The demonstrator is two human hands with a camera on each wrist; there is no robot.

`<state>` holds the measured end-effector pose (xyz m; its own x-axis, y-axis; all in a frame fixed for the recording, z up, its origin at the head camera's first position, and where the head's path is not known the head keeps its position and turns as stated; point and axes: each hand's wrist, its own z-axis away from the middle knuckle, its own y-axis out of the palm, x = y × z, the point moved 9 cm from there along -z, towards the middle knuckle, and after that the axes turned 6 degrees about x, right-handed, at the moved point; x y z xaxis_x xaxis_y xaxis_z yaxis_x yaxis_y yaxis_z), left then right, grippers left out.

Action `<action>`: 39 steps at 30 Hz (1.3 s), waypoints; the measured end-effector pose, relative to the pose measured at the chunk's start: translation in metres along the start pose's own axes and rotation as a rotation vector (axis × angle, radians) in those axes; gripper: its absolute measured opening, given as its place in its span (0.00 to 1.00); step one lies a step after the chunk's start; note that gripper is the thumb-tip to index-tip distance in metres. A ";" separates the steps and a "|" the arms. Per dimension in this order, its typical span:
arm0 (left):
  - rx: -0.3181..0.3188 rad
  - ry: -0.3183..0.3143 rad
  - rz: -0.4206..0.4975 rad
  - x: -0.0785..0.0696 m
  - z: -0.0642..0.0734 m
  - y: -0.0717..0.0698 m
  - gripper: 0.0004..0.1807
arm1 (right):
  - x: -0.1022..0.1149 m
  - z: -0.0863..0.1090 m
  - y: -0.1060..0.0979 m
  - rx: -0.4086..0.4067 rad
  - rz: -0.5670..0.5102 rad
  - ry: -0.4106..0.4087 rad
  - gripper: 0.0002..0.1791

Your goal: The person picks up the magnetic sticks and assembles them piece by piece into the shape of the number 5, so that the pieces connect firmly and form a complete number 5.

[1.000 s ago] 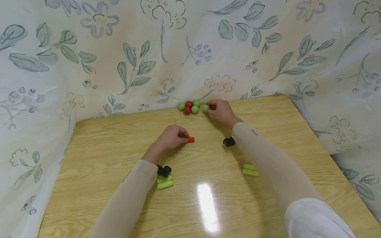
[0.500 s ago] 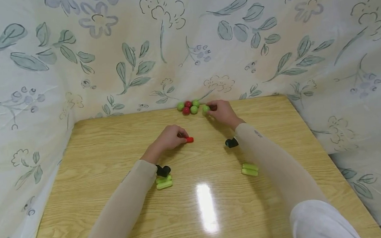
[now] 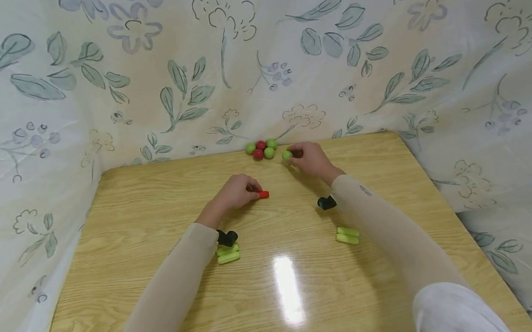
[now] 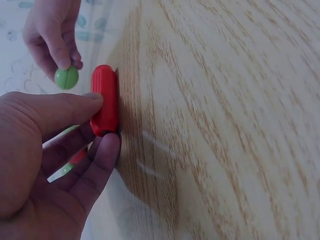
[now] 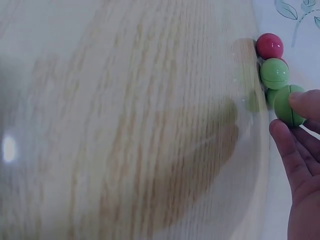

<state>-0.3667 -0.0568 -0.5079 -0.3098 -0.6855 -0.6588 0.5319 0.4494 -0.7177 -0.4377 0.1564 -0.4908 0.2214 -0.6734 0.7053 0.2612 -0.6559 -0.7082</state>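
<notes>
In the head view my left hand (image 3: 237, 191) holds a small red oblong piece (image 3: 263, 194) at the middle of the table. The left wrist view shows this ribbed red piece (image 4: 105, 102) between thumb and fingers, near the wood surface. Farther back, my right hand (image 3: 312, 158) pinches a green ball (image 3: 286, 155). A seam line runs around that green ball (image 5: 285, 106) in the right wrist view, where thumb and fingertips grip it. Left of it, apart, sits a cluster of green and red balls (image 3: 261, 149) against the back edge.
Two pale green sticks (image 3: 228, 253) lie below the left wrist, and two more green sticks (image 3: 347, 235) lie beside the right forearm. The wooden table (image 3: 164, 301) ends at a floral curtain (image 3: 236, 95). Black wrist cameras sit under both cuffs.
The right hand has drawn the green ball slightly toward me and away from the cluster, widening the gap. The left hand has stayed in place with the red piece.
</notes>
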 end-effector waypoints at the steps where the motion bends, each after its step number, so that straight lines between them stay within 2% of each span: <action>1: 0.001 0.001 0.001 0.000 0.000 0.000 0.07 | 0.001 0.001 0.000 -0.001 0.000 -0.005 0.21; 14: -0.002 -0.021 0.016 -0.001 0.003 -0.006 0.07 | 0.001 0.005 0.005 0.025 0.000 -0.021 0.21; 20: 0.006 -0.030 0.032 0.000 0.000 -0.004 0.07 | 0.001 0.011 0.006 0.037 0.016 -0.023 0.21; 31: 0.002 -0.024 -0.005 -0.005 -0.002 -0.009 0.07 | 0.007 0.019 0.011 0.039 -0.002 -0.048 0.20; 39: 0.005 -0.032 0.019 -0.001 -0.005 -0.007 0.07 | 0.009 0.028 0.013 0.045 0.009 -0.048 0.20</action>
<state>-0.3739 -0.0560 -0.5032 -0.2744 -0.6952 -0.6644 0.5410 0.4596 -0.7043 -0.4059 0.1512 -0.4925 0.2681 -0.6617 0.7002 0.3003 -0.6331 -0.7134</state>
